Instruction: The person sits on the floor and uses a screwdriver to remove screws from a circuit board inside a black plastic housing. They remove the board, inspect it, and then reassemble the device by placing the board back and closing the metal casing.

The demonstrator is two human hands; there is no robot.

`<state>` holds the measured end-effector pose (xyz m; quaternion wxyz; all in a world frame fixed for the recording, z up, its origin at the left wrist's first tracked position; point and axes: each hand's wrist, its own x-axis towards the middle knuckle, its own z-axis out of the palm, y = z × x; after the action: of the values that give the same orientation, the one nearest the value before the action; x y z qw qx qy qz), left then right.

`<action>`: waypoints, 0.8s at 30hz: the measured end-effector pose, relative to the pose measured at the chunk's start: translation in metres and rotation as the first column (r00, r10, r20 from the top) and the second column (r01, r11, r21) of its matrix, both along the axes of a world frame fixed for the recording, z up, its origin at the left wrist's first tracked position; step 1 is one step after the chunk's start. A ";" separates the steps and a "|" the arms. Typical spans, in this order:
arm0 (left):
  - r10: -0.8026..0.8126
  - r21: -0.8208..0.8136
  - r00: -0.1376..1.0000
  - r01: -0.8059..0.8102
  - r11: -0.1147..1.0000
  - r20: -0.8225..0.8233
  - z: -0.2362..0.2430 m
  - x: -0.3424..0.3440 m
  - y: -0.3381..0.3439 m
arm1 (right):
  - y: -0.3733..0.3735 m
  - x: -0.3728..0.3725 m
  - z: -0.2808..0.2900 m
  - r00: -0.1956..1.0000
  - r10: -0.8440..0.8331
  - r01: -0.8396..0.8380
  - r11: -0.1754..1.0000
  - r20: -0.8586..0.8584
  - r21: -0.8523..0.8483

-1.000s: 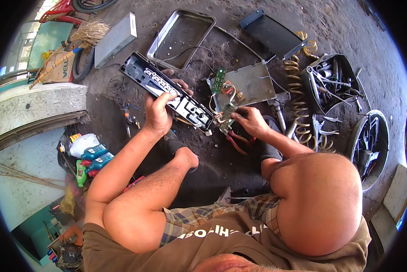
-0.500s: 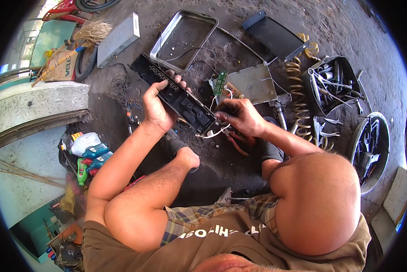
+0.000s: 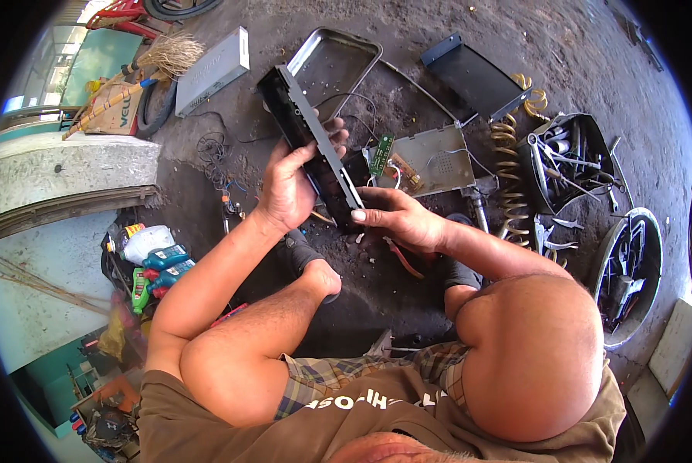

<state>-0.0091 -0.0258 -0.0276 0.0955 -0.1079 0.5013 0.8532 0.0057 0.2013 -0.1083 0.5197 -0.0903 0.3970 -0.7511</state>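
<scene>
Both hands hold a long black plastic panel, tilted so that one narrow long edge faces up. My left hand is closed around its middle, the thumb on the near side and fingertips showing beyond the far edge. At the lower right end, my right hand grips the panel with the thumb on top; its other fingers are partly hidden. Just beyond that hand lie a green circuit board and a brown circuit board, beside an open metal casing. Red-handled pliers rest on the ground below my right hand.
A metal tray and a dark cover lie farther off. On the right are a coiled hose, a container of wrenches and a round basin. Bottles and a silver box stand left.
The panel has been rolled from its open inner face onto its edge. My right hand has shifted from fingering the wire end to gripping the panel's end. The white wire there no longer shows.
</scene>
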 end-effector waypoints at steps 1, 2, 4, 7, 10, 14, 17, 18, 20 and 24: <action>-0.013 -0.054 0.999 0.011 0.998 -0.043 0.007 0.000 0.004 | 0.001 0.002 -0.004 0.999 -0.019 0.020 1.000 0.027 -0.008; -0.016 -0.057 0.998 0.012 0.998 -0.059 0.012 0.001 0.005 | 0.000 0.003 -0.002 0.979 -0.026 0.051 0.991 0.201 -0.121; -0.036 -0.044 0.998 0.034 0.998 -0.049 0.019 0.001 0.004 | 0.004 0.002 -0.003 0.948 -0.071 0.113 0.986 0.312 -0.122; -0.031 -0.071 0.999 0.028 0.997 -0.043 0.022 0.002 0.002 | 0.008 0.001 -0.001 0.943 -0.052 0.116 0.977 0.328 -0.179; -0.014 -0.110 0.999 0.009 0.994 -0.042 0.022 0.003 0.007 | 0.014 0.003 -0.012 0.917 -0.002 0.112 0.961 0.399 -0.252; -0.016 -0.140 0.998 0.006 0.990 -0.067 0.024 0.004 0.007 | 0.012 0.003 -0.015 0.897 0.043 0.109 0.944 0.440 -0.313; -0.020 -0.134 0.997 0.010 0.991 -0.077 0.025 0.006 0.007 | 0.009 0.004 -0.014 0.877 0.039 0.127 0.943 0.479 -0.308; -0.024 -0.128 0.996 0.014 0.992 -0.081 0.025 0.006 0.006 | 0.010 0.004 -0.014 0.884 0.035 0.122 0.945 0.467 -0.302; -0.037 -0.137 0.995 0.025 0.990 -0.087 0.024 0.006 0.004 | 0.010 0.004 -0.014 0.896 0.032 0.110 0.950 0.443 -0.292; -0.054 -0.162 0.993 0.037 0.986 -0.102 0.023 0.006 0.003 | 0.011 0.003 -0.012 0.914 -0.012 0.130 0.955 0.406 -0.267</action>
<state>-0.0036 -0.0228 -0.0047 0.0792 -0.0584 0.5749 0.8123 0.0089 0.2127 -0.1204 0.5431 0.0049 0.1721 -0.8219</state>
